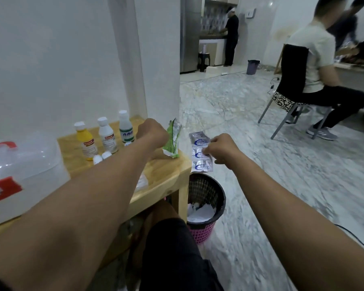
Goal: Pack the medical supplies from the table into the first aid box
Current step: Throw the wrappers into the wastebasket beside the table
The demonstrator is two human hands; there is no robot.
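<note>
My left hand (152,134) is closed around a green and silver sachet (172,141), held upright over the right end of the wooden table (166,175). My right hand (223,149) pinches a strip of silver and blue packets (201,153) that hangs past the table edge, above the bin. The translucent first aid box (19,175) with red handle and red cross label stands closed at the table's left. Three bottles wait at the back: a yellow one (86,142), a white one (107,136) and a green-labelled one (126,131). Two small white-capped vials (102,157) lie in front of them.
A black and pink mesh waste bin (205,206) with crumpled paper stands on the floor right beside the table leg. My knee in dark shorts is below the table edge. A person sits on a chair (290,85) at the far right; others stand further back.
</note>
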